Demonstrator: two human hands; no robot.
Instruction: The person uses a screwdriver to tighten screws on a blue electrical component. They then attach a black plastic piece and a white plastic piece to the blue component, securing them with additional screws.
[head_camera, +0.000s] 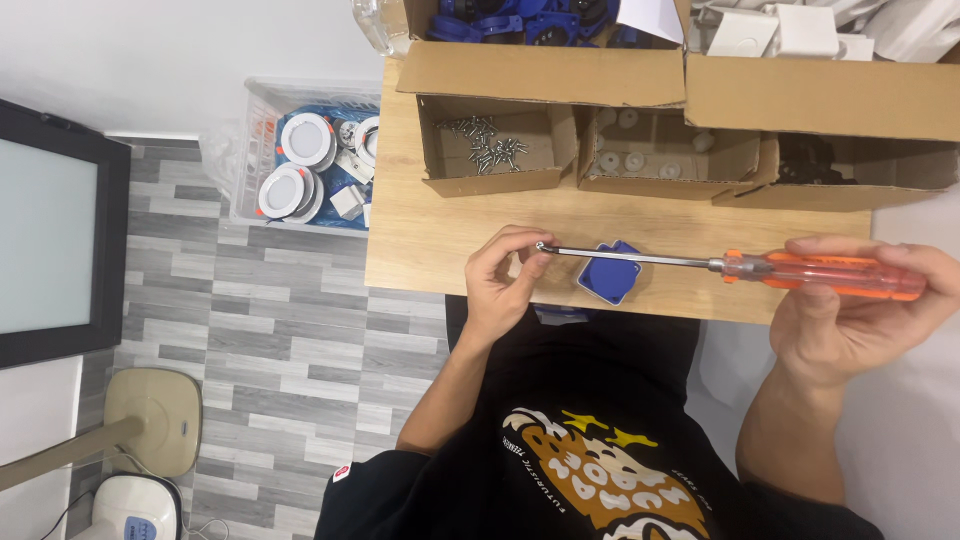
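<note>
Our right hand (850, 320) has its grip wrapped around the orange handle of the screwdriver (740, 266), fingers curled over the top, thumb pressing from below. The steel shaft runs level to the left, passing over the blue square part (610, 272) lying on the counter (430, 240). At the tip, our left hand (505, 280) pinches in tight, thumb and forefinger closed right at the end of the blade; whatever sits between them is too small to make out. Beyond, three open cardboard boxes line the counter's far edge: the screw box (490, 145) on the left, the box of white pieces (660, 150) in the middle, the box of dark parts (830, 165) on the right. Down on the floor, a clear bin (300, 160) holds round white fittings.
</note>
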